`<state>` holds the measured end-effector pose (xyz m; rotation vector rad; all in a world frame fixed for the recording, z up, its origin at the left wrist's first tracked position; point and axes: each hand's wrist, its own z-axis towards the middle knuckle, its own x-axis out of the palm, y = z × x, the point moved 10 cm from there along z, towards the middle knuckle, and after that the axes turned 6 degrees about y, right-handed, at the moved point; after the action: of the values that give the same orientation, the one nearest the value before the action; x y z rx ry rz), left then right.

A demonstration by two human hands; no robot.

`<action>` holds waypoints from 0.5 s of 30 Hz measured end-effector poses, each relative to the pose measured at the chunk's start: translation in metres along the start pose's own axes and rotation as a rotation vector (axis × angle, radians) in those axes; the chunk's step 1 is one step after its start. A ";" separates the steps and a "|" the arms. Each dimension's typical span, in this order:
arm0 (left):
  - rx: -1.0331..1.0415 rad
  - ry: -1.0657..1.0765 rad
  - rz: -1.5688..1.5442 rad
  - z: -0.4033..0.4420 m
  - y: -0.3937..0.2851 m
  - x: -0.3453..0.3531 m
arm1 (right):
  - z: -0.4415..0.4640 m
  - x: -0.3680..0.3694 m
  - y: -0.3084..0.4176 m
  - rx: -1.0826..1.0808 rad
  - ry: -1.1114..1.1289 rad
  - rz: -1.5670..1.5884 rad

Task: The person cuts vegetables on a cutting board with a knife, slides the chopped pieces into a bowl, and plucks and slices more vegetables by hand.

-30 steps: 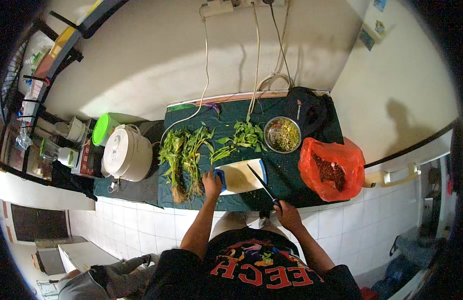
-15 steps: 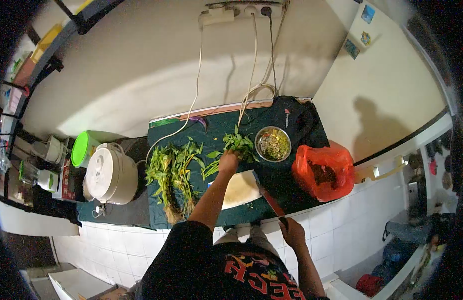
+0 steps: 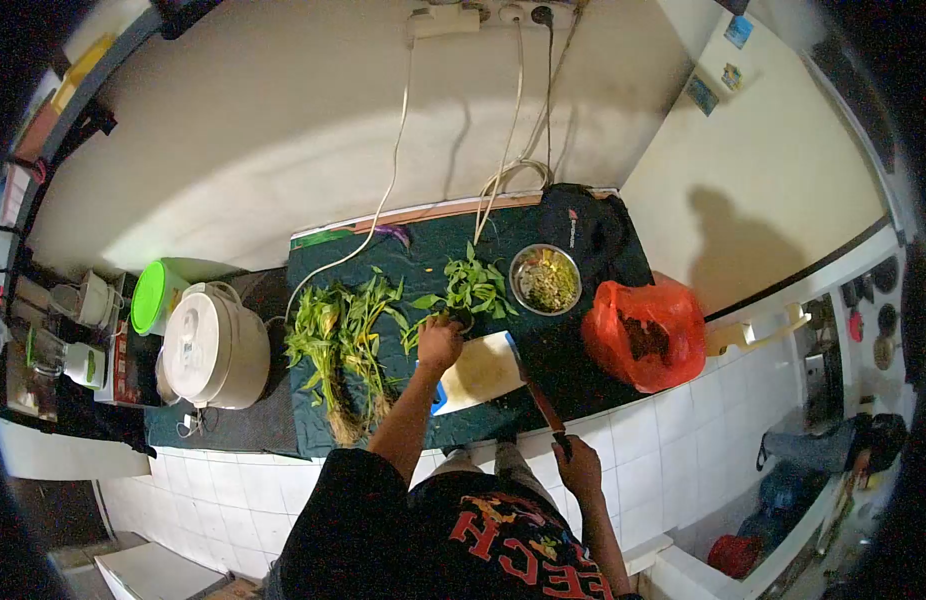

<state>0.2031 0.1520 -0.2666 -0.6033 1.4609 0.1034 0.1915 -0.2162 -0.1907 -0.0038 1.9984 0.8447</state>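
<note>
My left hand (image 3: pixel 440 343) is at the left end of the white cutting board (image 3: pixel 483 373), its fingers curled down on the stems of a small pile of leafy greens (image 3: pixel 475 284). The fingertips are partly hidden. My right hand (image 3: pixel 580 466) grips the dark handle of a knife (image 3: pixel 544 403), whose blade points up and left along the board's right edge. Left of my left hand lie long bunches of leafy greens (image 3: pixel 328 350) with roots toward the front edge. Behind the board's right end sits a metal bowl (image 3: pixel 546 280) of chopped vegetables.
A red plastic bag (image 3: pixel 643 335) stands at the table's right end, with dark contents. A white rice cooker (image 3: pixel 218 345) and a green-lidded container (image 3: pixel 155 298) are at the left. Cords (image 3: pixel 396 165) hang from the wall sockets. A black bag (image 3: pixel 583 225) lies at the back right.
My left hand has drawn back from the leaf pile, left and toward me, to the stems beside the board. My right hand still holds the knife in about the same place.
</note>
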 end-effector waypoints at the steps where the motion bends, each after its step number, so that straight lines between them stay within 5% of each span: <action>1: -0.034 -0.052 0.003 -0.001 0.000 -0.005 | 0.001 -0.001 0.002 -0.036 -0.026 0.036; 15: -0.424 0.043 -0.108 0.038 0.021 0.029 | 0.017 -0.005 0.004 -0.018 -0.012 -0.014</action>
<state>0.2325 0.1784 -0.3012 -1.0320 1.4536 0.3224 0.2058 -0.2049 -0.1899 -0.0228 1.9771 0.8519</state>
